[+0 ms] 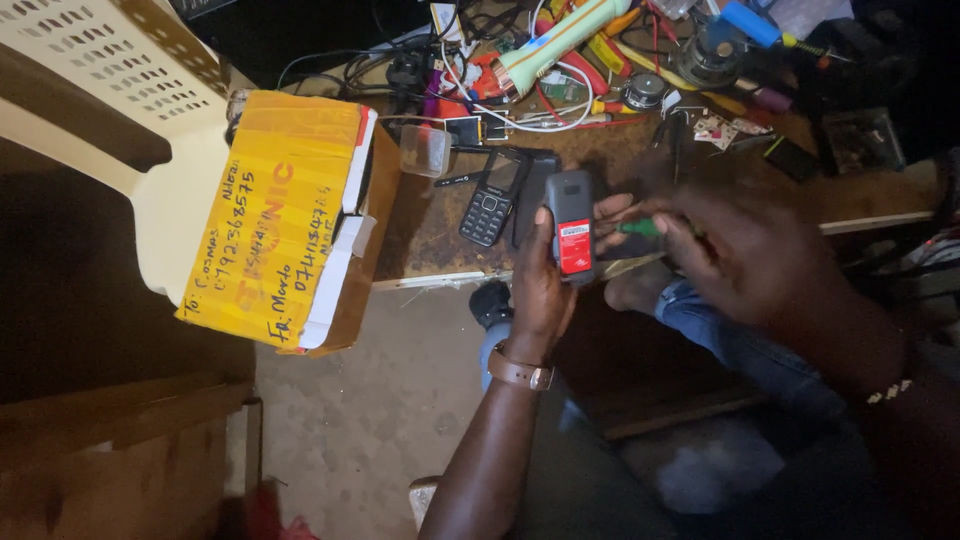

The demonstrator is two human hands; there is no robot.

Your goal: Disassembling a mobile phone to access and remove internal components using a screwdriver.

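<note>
Just near the table (430,262) edge, the left hand (540,285) grips an opened phone (570,225) upright, back facing up. The right hand (720,240) pinches what looks like a green-handled screwdriver (638,228) at its right side, blurred. Keeping the phone braced and the tip square should prevent slipping.

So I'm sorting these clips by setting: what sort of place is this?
Probably a small phone repair bench: the left hand holds an opened phone, another keypad phone lies on the worn table, amid tangled wires.
</note>
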